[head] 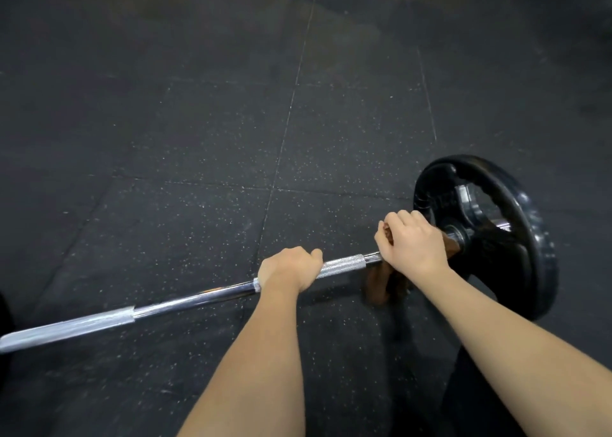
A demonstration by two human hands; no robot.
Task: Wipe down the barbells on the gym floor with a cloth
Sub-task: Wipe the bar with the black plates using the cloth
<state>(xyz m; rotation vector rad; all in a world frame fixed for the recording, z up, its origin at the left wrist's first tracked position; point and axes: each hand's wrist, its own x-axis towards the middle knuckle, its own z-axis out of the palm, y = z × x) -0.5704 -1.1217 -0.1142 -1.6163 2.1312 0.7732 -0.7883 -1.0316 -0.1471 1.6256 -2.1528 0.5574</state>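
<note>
Chrome barbell [185, 301] rests on speckled rubber floor [198, 138].
Left hand [288, 268] wraps its knurled section; right hand [410, 241] clutches a brown cloth [381, 284] round the shaft beside the black plate [516, 238].

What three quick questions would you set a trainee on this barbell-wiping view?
1. True or false: the left hand grips the barbell directly, with no cloth under it.
2. Where does the right hand hold the brown cloth?
A. At the bar's far left end
B. On the bar, beside the black plate
C. Flat on the floor, away from the bar
3. Fill in: the only plate fully in view is at the person's ____ end of the bar.

Key: 1 true; 2 B; 3 right.
</note>
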